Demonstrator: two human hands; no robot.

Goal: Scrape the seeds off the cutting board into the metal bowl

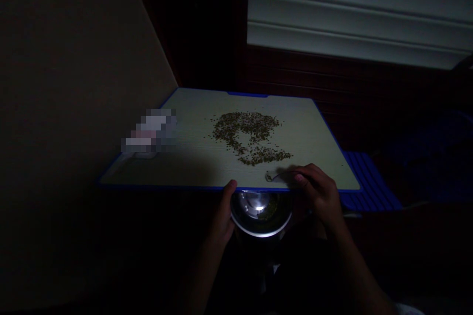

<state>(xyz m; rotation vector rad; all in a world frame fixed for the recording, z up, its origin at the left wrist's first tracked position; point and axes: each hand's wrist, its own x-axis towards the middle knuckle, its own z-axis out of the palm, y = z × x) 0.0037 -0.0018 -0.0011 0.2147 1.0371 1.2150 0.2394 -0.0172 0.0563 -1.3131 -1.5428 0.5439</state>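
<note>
Small greenish-brown beans [246,125] lie scattered in a loose, curved patch on the pale tabletop [192,133] with a blue edge. A spoon [283,174] is pinched in my right hand [320,192], close to the near edge. Its bowl end rests low over the tabletop, with a few beans at the tip. Below that edge sits a shiny metal bowl [260,232], with some beans inside. My left hand [224,214] grips the left side of the bowl, its thumb up against the table edge. Its other fingers are mostly hidden in the dark.
A blurred-out pale object [150,133] stands at the table's left side, by a wall [81,59]. Light slatted panels [351,10] are behind to the right. Blue striped fabric or a seat [369,179] shows beyond the right edge. The room is very dark.
</note>
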